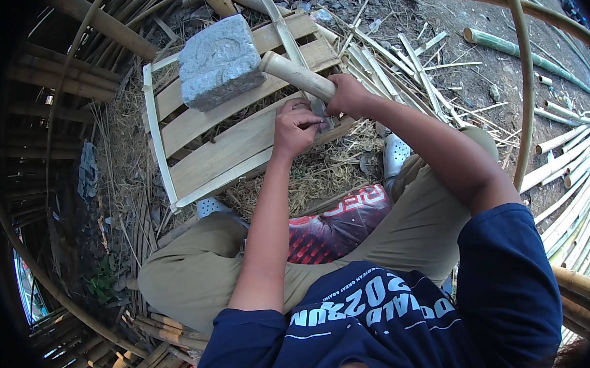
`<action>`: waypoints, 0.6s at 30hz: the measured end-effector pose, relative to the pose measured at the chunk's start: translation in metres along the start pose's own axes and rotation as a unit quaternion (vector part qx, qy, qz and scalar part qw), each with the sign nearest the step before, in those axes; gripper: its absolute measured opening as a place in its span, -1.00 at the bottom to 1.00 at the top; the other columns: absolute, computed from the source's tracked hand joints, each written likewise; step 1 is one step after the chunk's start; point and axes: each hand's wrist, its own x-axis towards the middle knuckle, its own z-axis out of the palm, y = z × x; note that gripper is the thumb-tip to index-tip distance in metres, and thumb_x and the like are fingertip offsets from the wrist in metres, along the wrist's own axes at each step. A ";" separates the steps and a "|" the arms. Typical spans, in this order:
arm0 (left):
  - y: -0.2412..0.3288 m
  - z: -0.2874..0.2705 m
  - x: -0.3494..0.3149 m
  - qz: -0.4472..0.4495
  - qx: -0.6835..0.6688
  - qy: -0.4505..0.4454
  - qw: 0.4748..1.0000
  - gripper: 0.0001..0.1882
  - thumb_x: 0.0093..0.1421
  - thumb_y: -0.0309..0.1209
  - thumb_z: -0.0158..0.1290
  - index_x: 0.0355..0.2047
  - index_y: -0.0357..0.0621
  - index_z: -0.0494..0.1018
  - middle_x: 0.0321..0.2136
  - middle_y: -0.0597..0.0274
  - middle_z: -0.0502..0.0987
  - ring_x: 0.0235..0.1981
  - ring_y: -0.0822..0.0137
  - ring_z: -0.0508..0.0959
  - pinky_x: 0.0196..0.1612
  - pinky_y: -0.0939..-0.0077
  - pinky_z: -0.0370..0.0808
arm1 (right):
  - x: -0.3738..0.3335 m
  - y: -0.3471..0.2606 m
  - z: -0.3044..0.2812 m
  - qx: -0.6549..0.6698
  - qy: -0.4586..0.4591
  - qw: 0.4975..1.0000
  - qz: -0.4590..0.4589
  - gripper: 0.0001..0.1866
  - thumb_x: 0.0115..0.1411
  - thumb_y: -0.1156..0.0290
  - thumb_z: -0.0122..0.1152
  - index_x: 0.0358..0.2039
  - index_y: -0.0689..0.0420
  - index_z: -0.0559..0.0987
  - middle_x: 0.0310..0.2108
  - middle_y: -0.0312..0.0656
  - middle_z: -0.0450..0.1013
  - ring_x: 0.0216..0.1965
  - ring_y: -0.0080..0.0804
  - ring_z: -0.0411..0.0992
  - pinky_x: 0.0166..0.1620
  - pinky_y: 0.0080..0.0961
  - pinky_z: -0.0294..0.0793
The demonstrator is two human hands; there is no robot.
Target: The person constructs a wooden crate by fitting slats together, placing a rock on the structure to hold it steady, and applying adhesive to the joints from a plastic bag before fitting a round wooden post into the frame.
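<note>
In front of me lies a low wooden pallet-like panel [218, 155] of pale slats, edged with thin bamboo strips. A rough grey stone block [218, 66] rests on its slats. My right hand [350, 98] is wrapped round a short, thick pale stick [299, 74], probably bamboo, which slants up to the left with its far end beside the block. My left hand [296, 128] is closed in a pinch at the panel's near right corner, over a crosswise strip [286, 37]. What its fingertips hold, if anything, is too small to make out.
Split bamboo strips [397, 74] lie scattered right of the panel. Cut bamboo poles [582, 177] are piled farther right, and a curved pole [524, 79] stands close to my right arm. Bamboo framework [61, 70] rises at the left. Straw [274, 185] covers the ground before my legs.
</note>
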 end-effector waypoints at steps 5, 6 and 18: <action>-0.002 0.001 -0.001 0.013 0.019 -0.025 0.999 -0.84 -0.14 -0.53 0.41 -0.47 -0.04 0.76 -0.48 0.30 0.72 -0.09 0.16 0.66 0.04 0.21 0.54 | -0.002 -0.007 -0.003 -0.009 -0.028 0.999 0.032 -0.32 -0.22 0.35 0.60 0.02 0.15 0.66 -0.15 -0.02 0.66 -0.15 -0.18 0.67 -0.05 -0.30 0.64; -0.002 0.001 -0.001 0.007 0.001 -0.027 1.000 -0.84 -0.14 -0.52 0.41 -0.47 -0.04 0.76 -0.49 0.30 0.72 -0.10 0.16 0.66 0.04 0.21 0.54 | -0.003 -0.009 -0.003 -0.009 -0.028 0.999 0.031 -0.32 -0.22 0.35 0.60 0.02 0.15 0.66 -0.15 -0.02 0.66 -0.15 -0.18 0.67 -0.05 -0.30 0.64; -0.001 -0.001 0.003 0.028 0.029 -0.036 0.999 -0.86 -0.16 -0.43 0.48 -0.57 -0.06 0.72 -0.52 0.37 0.62 -0.20 0.20 0.56 -0.05 0.22 0.47 | -0.003 -0.003 -0.002 -0.016 -0.011 1.000 0.020 -0.35 -0.19 0.37 0.59 0.02 0.13 0.65 -0.24 -0.03 0.67 -0.27 -0.20 0.68 -0.17 -0.30 0.67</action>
